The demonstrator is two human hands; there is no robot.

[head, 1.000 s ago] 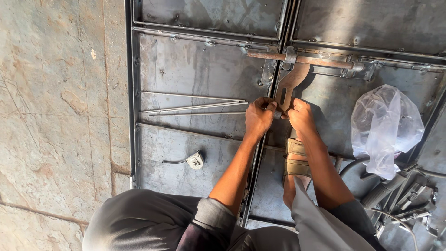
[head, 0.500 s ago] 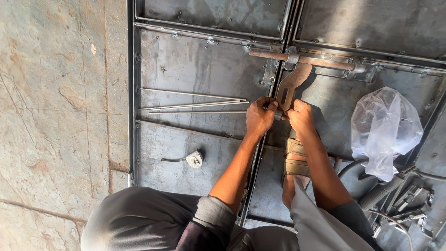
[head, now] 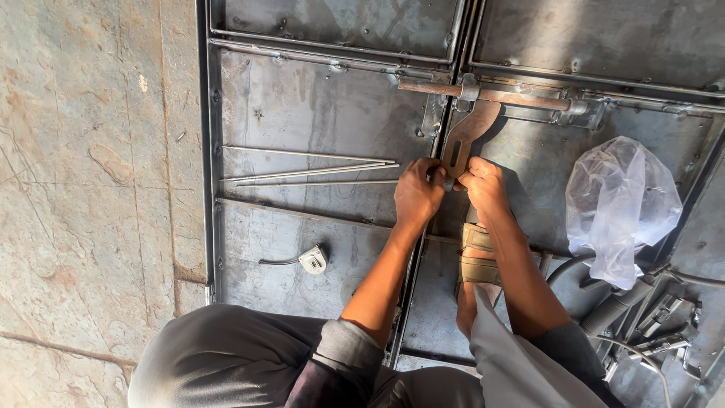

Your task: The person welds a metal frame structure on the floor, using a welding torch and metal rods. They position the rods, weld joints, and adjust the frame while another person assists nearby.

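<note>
Grey trousers, grey sleeves w/ dark cuffs rolled up — tan-strapped sandal — bare forearms.

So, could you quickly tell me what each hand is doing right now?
Left hand: closed on the latch hasp tip.
Right hand: closed on the same tip.

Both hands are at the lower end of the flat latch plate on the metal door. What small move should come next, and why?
Probably keep both hands closed and swing the latch plate slightly about the bolt rod. The left hand and right hand pinch its lower tip, and its upper end hangs from that rod, so it looks free only to pivot there.
</note>
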